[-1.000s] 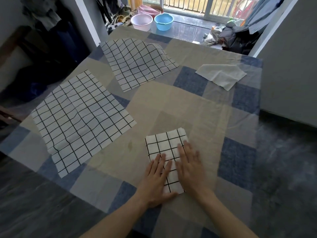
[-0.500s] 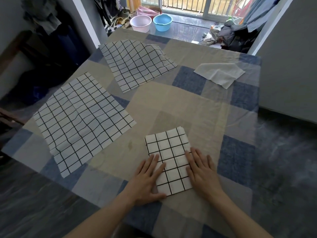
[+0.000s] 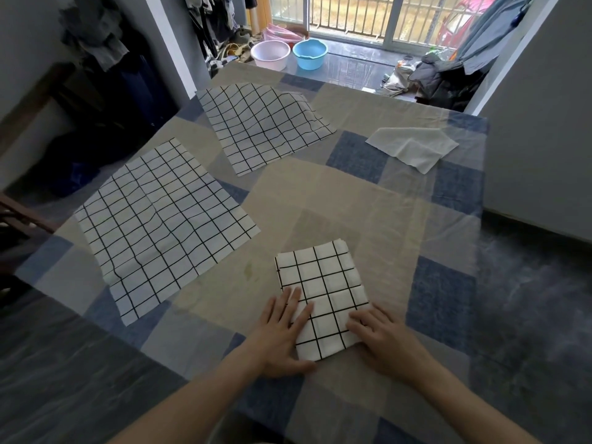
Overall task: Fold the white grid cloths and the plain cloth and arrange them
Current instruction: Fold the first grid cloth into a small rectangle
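Observation:
A folded white grid cloth (image 3: 323, 290) lies near the table's front edge. My left hand (image 3: 282, 338) rests flat on its near left corner, fingers straight. At the near right corner my right hand (image 3: 381, 339) has bent fingers on the cloth's edge and seems to pinch it; the thumb is hidden. A large grid cloth (image 3: 166, 216) lies spread out to the left. Another grid cloth (image 3: 262, 123), slightly humped, is at the far left. The plain white cloth (image 3: 413, 147) lies rumpled at the far right.
The table wears a blue, grey and beige patchwork cover (image 3: 352, 200). A grey wall (image 3: 538, 139) runs close along the right side. Beyond the far edge, a pink basin (image 3: 270, 54) and a blue basin (image 3: 310, 52) stand on the floor. Dark furniture stands at the left.
Both hands slid apart from the middle of the folded cloth to its near corners. The right hand's fingers went from flat to bent at the cloth's edge.

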### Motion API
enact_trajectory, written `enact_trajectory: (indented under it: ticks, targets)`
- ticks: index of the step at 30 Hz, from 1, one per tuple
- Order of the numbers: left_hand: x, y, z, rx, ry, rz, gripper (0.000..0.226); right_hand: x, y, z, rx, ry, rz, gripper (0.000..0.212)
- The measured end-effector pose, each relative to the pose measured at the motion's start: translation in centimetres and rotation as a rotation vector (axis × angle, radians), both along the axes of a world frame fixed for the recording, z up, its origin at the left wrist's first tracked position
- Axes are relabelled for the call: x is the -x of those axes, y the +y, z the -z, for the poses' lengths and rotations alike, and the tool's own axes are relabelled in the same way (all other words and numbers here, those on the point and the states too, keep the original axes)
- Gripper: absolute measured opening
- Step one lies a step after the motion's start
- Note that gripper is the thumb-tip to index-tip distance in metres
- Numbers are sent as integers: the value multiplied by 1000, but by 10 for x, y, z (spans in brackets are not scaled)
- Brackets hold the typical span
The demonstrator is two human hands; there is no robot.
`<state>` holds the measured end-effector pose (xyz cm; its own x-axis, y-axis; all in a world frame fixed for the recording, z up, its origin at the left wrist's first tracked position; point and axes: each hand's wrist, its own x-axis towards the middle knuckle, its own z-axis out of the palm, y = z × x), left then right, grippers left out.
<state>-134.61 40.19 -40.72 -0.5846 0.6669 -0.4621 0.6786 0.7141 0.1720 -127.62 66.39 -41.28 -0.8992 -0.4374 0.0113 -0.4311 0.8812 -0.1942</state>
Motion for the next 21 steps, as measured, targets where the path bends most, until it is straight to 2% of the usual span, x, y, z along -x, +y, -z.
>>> enact_trajectory:
  ticks: [3,8,16,21]
  targets:
    - [2,0,-2,6,-19,9,115,6,5,-4,-18,33,10,21]
    - [3,-2,-7,4,6,36,128,12,13,-4,5,-30,163,29]
    - [7,-7,-7,-57,-14,23,112,16,14,-9,72,-68,249,23]
    - [7,-6,-11,-35,10,44,121,9,12,-12,93,-81,242,31]
